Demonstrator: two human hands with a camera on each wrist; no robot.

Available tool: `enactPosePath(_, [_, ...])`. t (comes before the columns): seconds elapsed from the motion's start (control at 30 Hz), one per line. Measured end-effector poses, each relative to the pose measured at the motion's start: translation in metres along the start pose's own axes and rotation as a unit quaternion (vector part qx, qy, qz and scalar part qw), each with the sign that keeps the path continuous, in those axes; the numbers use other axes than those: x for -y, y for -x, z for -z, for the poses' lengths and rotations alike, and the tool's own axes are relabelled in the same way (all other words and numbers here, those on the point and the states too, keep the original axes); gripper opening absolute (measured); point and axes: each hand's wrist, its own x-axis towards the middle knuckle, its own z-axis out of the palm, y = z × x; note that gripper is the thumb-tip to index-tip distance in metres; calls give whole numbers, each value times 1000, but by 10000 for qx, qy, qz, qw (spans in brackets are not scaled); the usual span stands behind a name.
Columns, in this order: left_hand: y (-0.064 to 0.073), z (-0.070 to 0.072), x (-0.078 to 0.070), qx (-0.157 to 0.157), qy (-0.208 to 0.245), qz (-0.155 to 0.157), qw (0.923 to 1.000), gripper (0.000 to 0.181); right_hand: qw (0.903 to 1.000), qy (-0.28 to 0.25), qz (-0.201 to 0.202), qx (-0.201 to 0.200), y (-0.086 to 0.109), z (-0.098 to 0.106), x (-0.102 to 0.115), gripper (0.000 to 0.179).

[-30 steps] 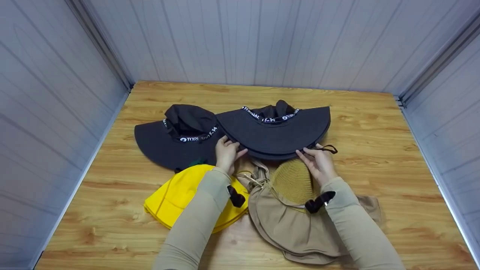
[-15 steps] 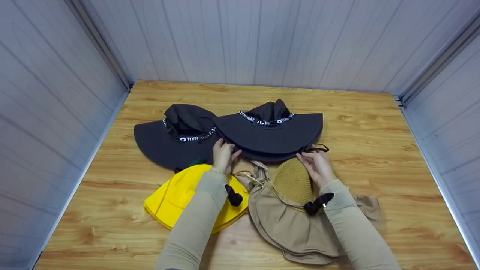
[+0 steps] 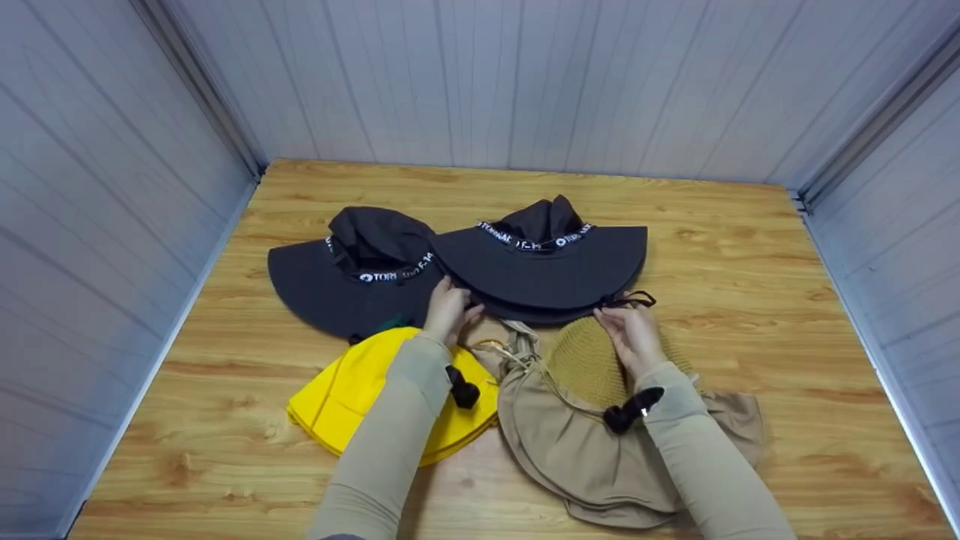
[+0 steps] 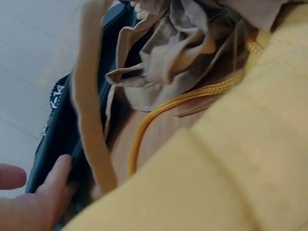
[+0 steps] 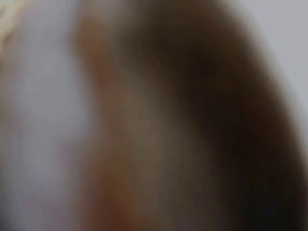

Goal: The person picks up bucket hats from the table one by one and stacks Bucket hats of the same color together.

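Both hands are at the front edge of a dark wide-brimmed sun hat (image 3: 540, 274), whose brim shows two layers at the front. My left hand (image 3: 448, 309) grips its lower left edge. In the left wrist view a thumb (image 4: 57, 178) lies against the dark brim and another fingertip stands apart. My right hand (image 3: 634, 334) pinches the lower right edge, beside a black cord loop (image 3: 641, 298). A second dark sun hat (image 3: 360, 300) lies to the left, overlapped by the first. The right wrist view is too blurred to read.
Under my left forearm lies a yellow hat (image 3: 352, 382), apparently several layers thick. Beige hats (image 3: 592, 465) with drawstrings and a ribbed mustard hat part (image 3: 589, 360) lie under the right forearm. Panelled walls (image 3: 480, 82) enclose the wooden table (image 3: 795, 315) behind and on both sides.
The right dark hat came slightly left and its brim dropped toward the table in the first half second, both hands moving with it. Since then it has barely shifted.
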Motion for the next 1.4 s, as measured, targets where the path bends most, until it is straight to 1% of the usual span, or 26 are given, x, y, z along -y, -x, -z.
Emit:
enactPosePath(0.1, [3,2,-7,-63,-325,202,9992,67,10000,-53,49,-51,-1,1,-1,40])
enactPosePath(0.13, [4,3,-10,-80,-438,246,9987,66,9999,-87,61,-70,-2,1,-1,36])
enactPosePath(0.17, [5,5,-13,-96,-537,289,9981,66,9999,-127,65,-96,-2,1,-1,34])
enactPosePath(0.2, [6,6,-15,-110,-611,315,9976,65,9998,-146,68,-94,-2,1,-1,37])
enactPosePath(0.27, [8,11,-21,-178,-751,310,9965,64,9998,-173,52,-63,-2,1,-1,52])
enactPosePath(0.3, [9,14,-23,-232,-753,271,9965,64,9998,-197,28,-53,-2,2,-1,61])
enactPosePath(0.33, [9,17,-26,-304,-734,207,9966,63,9997,-226,21,-70,-2,2,-1,65])
enactPosePath(0.37, [10,20,-29,-391,-722,127,9965,62,9997,-237,14,-73,-2,2,-1,68])
enactPosePath(0.4, [10,23,-31,-496,-716,24,9962,61,9997,-249,15,-86,-2,2,-1,67])
enactPosePath(0.43, [10,27,-34,-609,-719,-104,9955,60,9996,-259,9,-109,-2,3,-1,59])
enactPosePath(0.5, [9,35,-38,-856,-759,-397,9926,58,9995,-270,5,-147,-2,4,-1,38])
enactPosePath(0.53, [9,38,-39,-987,-798,-540,9904,57,9995,-280,8,-173,-3,4,-1,31])
enactPosePath(0.6, [9,47,-42,-1269,-860,-784,9851,56,9994,-288,2,-177,-3,5,-1,26])
enactPosePath(0.63, [9,51,-43,-1404,-878,-865,9824,56,9995,-283,-5,-170,-3,5,-1,25])
enactPosePath(0.7, [10,60,-44,-1716,-969,-913,9761,56,9994,-304,-14,-153,-3,5,-2,28])
enactPosePath(0.77, [12,69,-44,-2065,-1080,-849,9688,57,9993,-329,-17,-152,-3,5,-2,37])
enactPosePath(0.83, [14,77,-45,-2405,-1194,-696,9608,60,9992,-362,-23,-159,-2,5,-2,50])
enactPosePath(0.87, [15,81,-45,-2598,-1257,-622,9554,61,9992,-355,-27,-152,-2,5,-2,57])
enactPosePath(0.93, [16,89,-45,-2902,-1284,-478,9471,64,9992,-374,-20,-168,-2,4,-2,56])
enactPosePath(1.07, [18,102,-46,-3309,-1014,-229,9379,74,9993,-338,32,-175,-1,4,-2,58])
enactPosePath(1.17, [18,110,-47,-3444,-633,-33,9367,83,9995,-284,73,-142,-1,4,-2,63])
enactPosePath(1.23, [18,115,-46,-3498,-439,108,9357,89,9996,-244,91,-119,-1,4,-2,61])
enactPosePath(1.3, [18,118,-46,-3484,-264,148,9368,93,9997,-212,75,-100,-2,3,-3,54])
enactPosePath(1.4, [18,122,-44,-3283,252,-61,9442,93,9999,-75,77,-37,-4,3,-4,42])
